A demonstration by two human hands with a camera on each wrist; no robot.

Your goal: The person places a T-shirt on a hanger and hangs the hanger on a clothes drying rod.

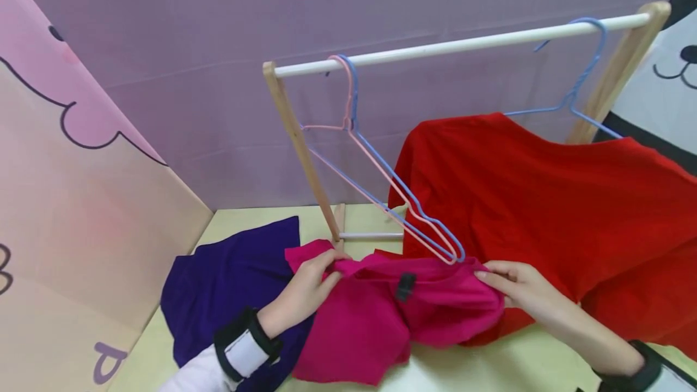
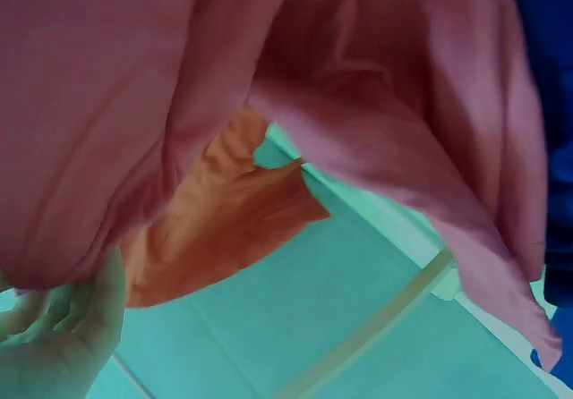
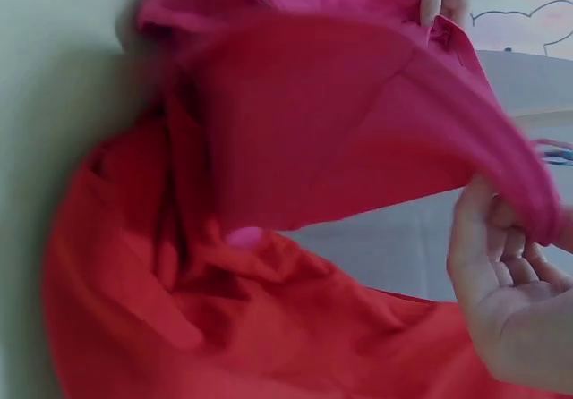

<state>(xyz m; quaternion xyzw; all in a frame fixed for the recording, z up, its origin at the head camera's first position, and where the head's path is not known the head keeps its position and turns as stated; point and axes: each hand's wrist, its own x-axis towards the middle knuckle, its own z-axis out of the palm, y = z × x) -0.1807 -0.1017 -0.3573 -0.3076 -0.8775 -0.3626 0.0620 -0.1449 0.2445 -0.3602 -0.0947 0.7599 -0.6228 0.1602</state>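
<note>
A magenta shirt (image 1: 359, 319) with a dark label (image 1: 405, 287) at its collar hangs between both hands in the head view. My left hand (image 1: 305, 289) pinches its upper edge on the left; in the left wrist view that hand's fingers curl at the cloth's lower edge. On the other side, my right hand (image 1: 520, 286) pinches the shirt's right end between thumb and fingers, also seen in the right wrist view. Just above the shirt, the lower corners of a pink hanger (image 1: 376, 159) and a blue hanger (image 1: 394, 175) overlap its collar edge.
Both hangers hook over the white rail (image 1: 463, 46) of a wooden-sided rack (image 1: 299, 144). Farther right, a red garment (image 1: 544, 210) hangs on another blue hanger (image 1: 572, 98). A dark blue garment (image 1: 229, 289) lies on the pale yellow table (image 1: 149, 352) at left.
</note>
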